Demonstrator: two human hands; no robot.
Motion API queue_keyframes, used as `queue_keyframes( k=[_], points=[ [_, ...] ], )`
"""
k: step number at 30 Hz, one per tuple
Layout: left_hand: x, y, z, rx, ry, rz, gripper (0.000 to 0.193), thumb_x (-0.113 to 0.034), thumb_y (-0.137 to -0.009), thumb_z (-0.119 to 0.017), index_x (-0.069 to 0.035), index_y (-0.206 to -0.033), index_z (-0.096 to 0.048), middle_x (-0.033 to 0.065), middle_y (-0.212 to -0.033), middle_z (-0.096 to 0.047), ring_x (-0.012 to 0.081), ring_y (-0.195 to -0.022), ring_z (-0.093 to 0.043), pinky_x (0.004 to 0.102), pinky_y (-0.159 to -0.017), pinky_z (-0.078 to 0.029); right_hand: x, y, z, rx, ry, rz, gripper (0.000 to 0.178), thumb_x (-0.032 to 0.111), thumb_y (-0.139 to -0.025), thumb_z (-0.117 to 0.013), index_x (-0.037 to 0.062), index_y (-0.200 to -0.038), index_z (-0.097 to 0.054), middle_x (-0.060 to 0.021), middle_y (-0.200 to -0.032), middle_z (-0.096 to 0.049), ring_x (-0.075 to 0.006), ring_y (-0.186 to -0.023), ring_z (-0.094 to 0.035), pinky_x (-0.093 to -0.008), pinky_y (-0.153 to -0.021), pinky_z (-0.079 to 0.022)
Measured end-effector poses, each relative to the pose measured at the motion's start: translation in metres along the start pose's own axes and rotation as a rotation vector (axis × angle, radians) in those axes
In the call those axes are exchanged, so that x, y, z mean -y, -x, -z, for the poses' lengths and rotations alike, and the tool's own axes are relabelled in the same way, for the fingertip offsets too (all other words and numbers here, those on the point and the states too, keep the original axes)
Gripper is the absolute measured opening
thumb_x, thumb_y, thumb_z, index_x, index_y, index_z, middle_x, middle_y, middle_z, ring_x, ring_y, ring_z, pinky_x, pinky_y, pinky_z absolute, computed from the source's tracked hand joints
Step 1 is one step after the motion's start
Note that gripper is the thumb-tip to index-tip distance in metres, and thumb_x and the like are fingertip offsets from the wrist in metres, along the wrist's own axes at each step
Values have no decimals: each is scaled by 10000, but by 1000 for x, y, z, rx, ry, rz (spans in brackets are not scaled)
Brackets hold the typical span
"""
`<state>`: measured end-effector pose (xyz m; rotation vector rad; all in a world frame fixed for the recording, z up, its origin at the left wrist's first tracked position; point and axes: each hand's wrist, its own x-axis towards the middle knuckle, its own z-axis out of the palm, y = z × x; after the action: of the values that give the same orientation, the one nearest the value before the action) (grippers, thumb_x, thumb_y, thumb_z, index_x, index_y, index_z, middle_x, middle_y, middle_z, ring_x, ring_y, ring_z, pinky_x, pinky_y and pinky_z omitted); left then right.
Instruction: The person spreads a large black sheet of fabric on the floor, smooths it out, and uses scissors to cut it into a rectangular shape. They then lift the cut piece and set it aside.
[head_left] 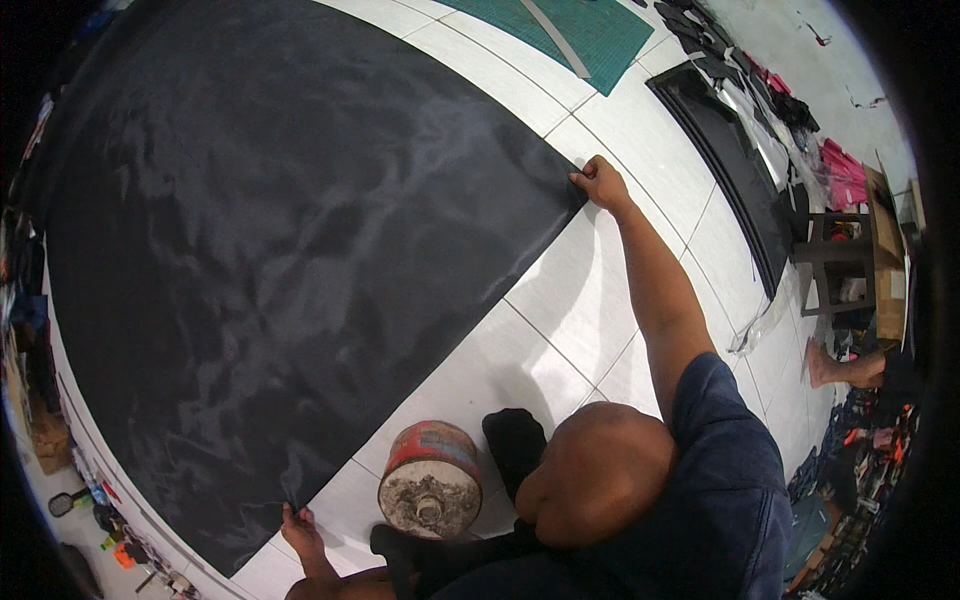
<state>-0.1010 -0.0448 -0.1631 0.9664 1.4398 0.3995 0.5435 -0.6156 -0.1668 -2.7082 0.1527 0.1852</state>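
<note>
A wide sheet of smooth black fabric [270,230] lies spread over the white tiled floor, with soft ripples across its surface. With its fingers closed, my right hand [602,185] pinches the sheet's corner at the right, my arm stretched far out. At the lower left, my left hand [304,535] grips the near edge, drawing small creases into the cloth there. Between my two hands the edge runs nearly straight. Close to that edge, in front of my bent knee, stands a worn red drum-shaped object [430,480] with a stained pale top and central knob.
A green cutting mat [570,40] with a metal ruler [555,38] lies at the far side. On the right are folded black material [735,170], a dark stool [835,262], a cardboard piece [888,270] and another person's bare foot [840,366]. Clutter lines the left wall.
</note>
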Motion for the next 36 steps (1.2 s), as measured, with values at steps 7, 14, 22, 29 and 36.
queue_keyframes(
  k=[7, 14, 22, 29, 36],
  points=[
    [4, -4, 5, 68, 6, 30, 203, -266, -935, -613, -64, -914, -615, 4, -713, -610, 105, -617, -577, 213, -550, -474, -11, -4, -2, 35, -137, 86, 451, 414, -784, -742, 36, -1019, -673, -184, -1003, -679, -318, -983, -650, -393, -840, -504],
    [2, -7, 10, 114, 21, 12, 202, -265, -928, -624, -65, -948, -604, 8, -761, -611, 104, -630, -576, 215, -548, -473, 18, -8, 0, 90, 83, -55, 452, 367, -787, -775, 10, -1024, -634, -142, -956, -673, -239, -849, -628, -336, -752, -492],
    [2, -9, 12, 53, -29, 12, 180, -255, -949, -588, -80, -904, -594, -12, -761, -572, 101, -649, -550, 222, -536, -441, 17, 10, -6, -49, -139, 79, 345, 323, -838, -698, 66, -1067, -673, -183, -1030, -691, -296, -951, -669, -357, -829, -509],
    [7, -5, 11, 83, -5, 16, 176, -267, -937, -610, -91, -933, -593, -11, -785, -584, 100, -623, -534, 224, -519, -428, 2, 5, -14, -91, -269, -49, 302, 254, -868, -702, 46, -1088, -700, -105, -953, -718, -157, -874, -663, -296, -795, -502],
    [23, -23, 38, 97, 36, 15, 241, -287, -910, -652, -69, -987, -584, 15, -855, -587, 111, -678, -517, 238, -585, -433, -18, -25, -39, -119, -33, 125, 310, 327, -894, -657, 85, -1080, -711, -106, -1009, -711, -194, -913, -663, -334, -840, -499]
  ],
)
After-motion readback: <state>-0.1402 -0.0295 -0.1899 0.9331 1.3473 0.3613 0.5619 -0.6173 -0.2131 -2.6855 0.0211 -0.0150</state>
